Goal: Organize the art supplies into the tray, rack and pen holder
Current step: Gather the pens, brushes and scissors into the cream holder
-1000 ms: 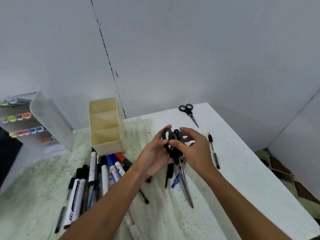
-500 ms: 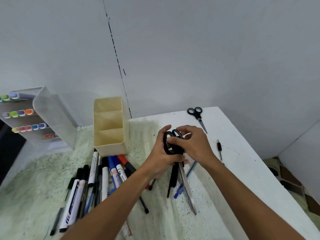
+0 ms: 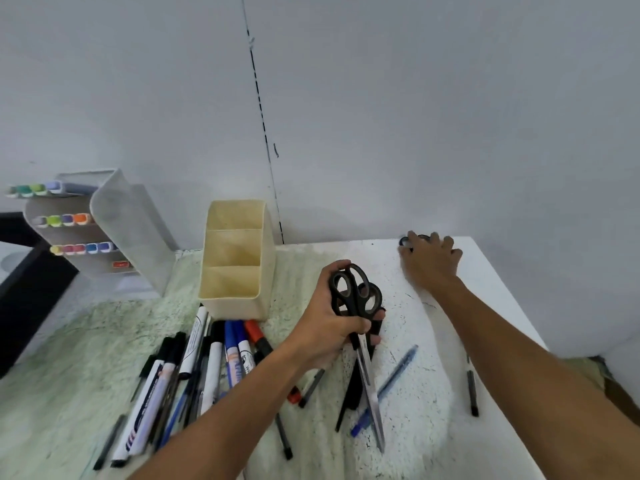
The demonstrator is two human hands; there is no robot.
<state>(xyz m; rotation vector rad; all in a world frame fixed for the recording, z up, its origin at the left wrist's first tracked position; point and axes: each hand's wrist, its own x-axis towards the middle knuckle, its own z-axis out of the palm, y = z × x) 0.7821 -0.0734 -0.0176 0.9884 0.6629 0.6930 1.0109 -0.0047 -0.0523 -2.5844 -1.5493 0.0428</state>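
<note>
My left hand [image 3: 325,320] grips a large pair of black-handled scissors [image 3: 356,299] by the handles, blades pointing down toward me over the table. My right hand [image 3: 429,261] lies at the far right of the table on top of a small pair of black scissors [image 3: 404,241], of which only a handle loop shows; whether the fingers grip it I cannot tell. A cream pen holder [image 3: 235,258] with three compartments stands left of my left hand. A white rack [image 3: 114,230] with coloured markers stands at the far left.
Several markers and pens [image 3: 207,368] lie in a heap in front of the pen holder. A blue pen [image 3: 391,382] and a black pen [image 3: 472,393] lie to the right. The white table's right edge [image 3: 519,317] drops to the floor. A wall stands right behind.
My right hand has left the large scissors and reached to the far right onto the small scissors. My left hand alone now holds the large pair.
</note>
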